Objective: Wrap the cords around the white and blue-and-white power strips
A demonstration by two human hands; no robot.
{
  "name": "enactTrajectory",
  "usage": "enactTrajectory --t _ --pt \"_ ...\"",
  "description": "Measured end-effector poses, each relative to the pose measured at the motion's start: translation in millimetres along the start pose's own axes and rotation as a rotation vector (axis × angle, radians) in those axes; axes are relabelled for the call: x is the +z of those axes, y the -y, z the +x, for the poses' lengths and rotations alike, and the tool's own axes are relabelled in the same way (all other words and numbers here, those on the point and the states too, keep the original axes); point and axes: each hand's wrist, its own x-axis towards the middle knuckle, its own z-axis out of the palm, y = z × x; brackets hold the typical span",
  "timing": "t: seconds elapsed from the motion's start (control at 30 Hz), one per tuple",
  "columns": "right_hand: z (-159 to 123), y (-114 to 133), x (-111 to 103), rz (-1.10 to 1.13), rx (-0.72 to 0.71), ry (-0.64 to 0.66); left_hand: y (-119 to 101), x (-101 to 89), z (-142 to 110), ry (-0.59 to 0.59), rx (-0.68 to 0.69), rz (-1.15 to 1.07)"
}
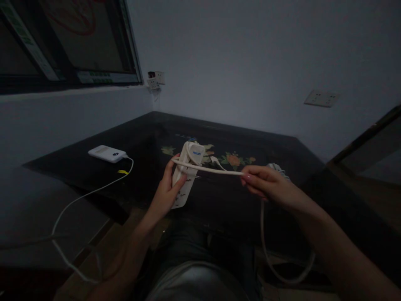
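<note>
My left hand (pixel 169 184) is closed around a white power strip (pixel 184 188), which is tilted over the dark table with its sockets facing me. A Philips label shows near the strip's upper end. The strip's thick white cord (pixel 216 170) crosses its face and stretches taut to the right. There my right hand (pixel 261 180) pinches the cord between thumb and fingers. Below that hand the cord hangs in a loose loop past the table's front edge. Part of the cord behind the strip is hidden.
On the dark table (pixel 140 133) with printed flowers lies a white power bank (pixel 107 154) at left, its thin cable (pixel 90 190) running off the edge. A bundled white cable (pixel 277 170) sits behind my right hand. Wall sockets (pixel 321 98) are at right and in the corner.
</note>
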Motion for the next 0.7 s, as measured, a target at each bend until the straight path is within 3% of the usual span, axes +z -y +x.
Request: enactTrajectory --t 0.23,0.37,0.47,0.63,0.7 --pt "-19 38 -11 -0.074 -0.087 -0.424 10 14.1 -5 0.003 -0.079 0.015" --pt "-18 58 -21 -0.139 -0.096 -0.466 10 15.5 -6 0.010 -0.080 0.008" --pt "-8 72 -33 -0.165 -0.090 -0.329 6 10.2 4 -0.034 -0.037 0.009" --pt "10 89 -45 -0.286 0.047 0.224 -6 -8.6 30 -0.131 0.110 -0.017" --pt "14 92 -45 -0.329 0.084 0.322 -10 -17.3 38 -0.164 0.161 -0.003"
